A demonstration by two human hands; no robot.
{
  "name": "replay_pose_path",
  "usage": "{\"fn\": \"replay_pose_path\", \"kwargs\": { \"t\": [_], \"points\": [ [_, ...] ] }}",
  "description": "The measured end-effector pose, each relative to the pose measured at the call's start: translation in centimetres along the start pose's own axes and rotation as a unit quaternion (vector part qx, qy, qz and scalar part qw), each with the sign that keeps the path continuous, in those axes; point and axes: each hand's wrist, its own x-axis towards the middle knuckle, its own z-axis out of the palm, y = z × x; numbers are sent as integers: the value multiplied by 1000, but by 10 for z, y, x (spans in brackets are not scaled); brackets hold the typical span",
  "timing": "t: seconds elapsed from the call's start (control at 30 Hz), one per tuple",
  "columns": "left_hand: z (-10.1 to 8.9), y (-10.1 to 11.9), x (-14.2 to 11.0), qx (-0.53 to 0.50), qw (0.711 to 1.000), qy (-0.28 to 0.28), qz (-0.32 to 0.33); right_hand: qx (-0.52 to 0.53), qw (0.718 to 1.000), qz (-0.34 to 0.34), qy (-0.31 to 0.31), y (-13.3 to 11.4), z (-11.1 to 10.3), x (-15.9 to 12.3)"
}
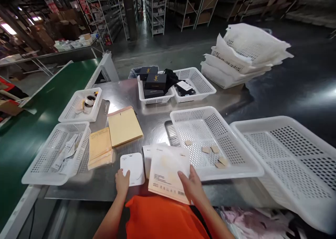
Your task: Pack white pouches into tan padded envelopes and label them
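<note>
One printed bag point(168, 172) up in the right hand point(193, 188), one white pad point(132, 169) under the left hand point(122, 183)!
The right hand closes thumb and fingers on the bag's right edge, tilting it above the metal table point(154, 123); the left, half curled, touches the pad's near left corner, and whether it grips I can't tell. Just left of the pad, yellow envelopes point(125, 127) lie in two piles; right of the bag, a big basket point(181, 118) carries small tan pieces point(206, 149). Farther left, a basket of paper slips point(34, 169); across the table, black boxes point(156, 81) sit in another basket point(157, 100).
</note>
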Motion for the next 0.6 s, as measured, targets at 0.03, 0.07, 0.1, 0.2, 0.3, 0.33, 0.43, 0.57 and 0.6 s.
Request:
{"fn": "replay_pose_path", "kwargs": {
  "t": [0.03, 0.07, 0.1, 0.2, 0.3, 0.33, 0.43, 0.57, 0.6],
  "points": [
    [3, -5, 7, 26, 999, 20, -23, 1, 1000, 1, 9, -1, -8, 1],
    [7, -9, 12, 51, 997, 35, -42, 0, 1000, -1, 20, -3, -15, 1],
    [11, -12, 15, 73, 995, 47, -58, -7, 1000, -4, 30, -4, -21, 0],
    [25, -17, 18, 120, 987, 79, -79, -45, 997, -12, 56, -8, -29, -5],
    [30, -19, 18, 131, 983, 99, -80, -71, 995, -9, 70, -8, -28, -11],
    [28, -19, 19, 127, 983, 103, -78, -73, 995, -6, 73, -5, -27, -12],
    [13, -19, 22, 102, 986, 123, -51, -57, 996, 4, 68, 5, -27, -13],
    [-22, -12, 19, 28, 997, 73, 24, -38, 998, 2, 41, 10, -20, -10],
    [-30, -8, 13, -10, 998, 46, 47, -30, 999, 2, 26, 8, -13, -10]
  ]
}}
